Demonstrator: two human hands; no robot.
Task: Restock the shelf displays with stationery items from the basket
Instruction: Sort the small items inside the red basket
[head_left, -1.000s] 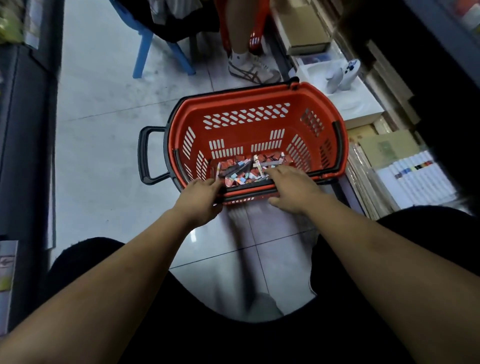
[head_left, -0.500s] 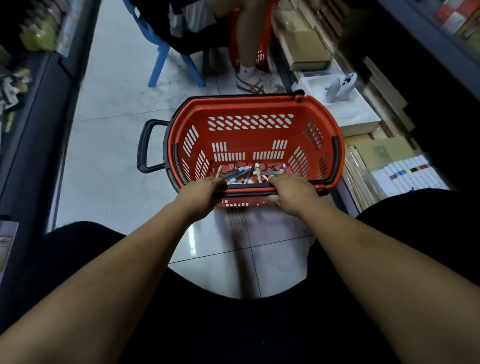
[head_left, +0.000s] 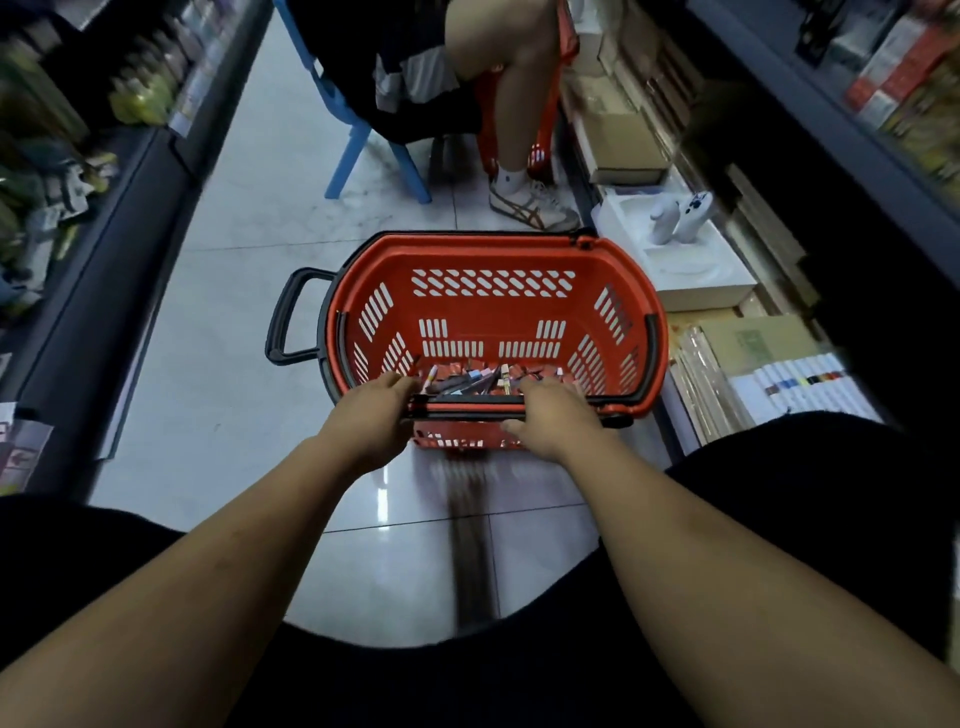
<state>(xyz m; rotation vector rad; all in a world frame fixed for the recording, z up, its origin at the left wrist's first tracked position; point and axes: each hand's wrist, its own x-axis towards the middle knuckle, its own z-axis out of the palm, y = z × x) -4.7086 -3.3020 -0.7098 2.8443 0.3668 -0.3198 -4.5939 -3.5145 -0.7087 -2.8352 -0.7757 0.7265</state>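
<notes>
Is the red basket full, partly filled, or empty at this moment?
Partly filled. The red basket holds only a shallow layer of stationery items at its near end; its slotted walls above them are bare.

Red perforated plastic basket (head_left: 493, 306), glossy pale floor tiles (head_left: 249, 322), blue plastic chair (head_left: 363, 145)

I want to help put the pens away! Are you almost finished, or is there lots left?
Hardly started. Nothing from this load looks shelved yet: the small stationery items all lie in the bottom of the red basket. Right now the left hand and right hand both grip the basket's near rim. Still to do: pick items out and place them on the shelf displays to the right.
</notes>
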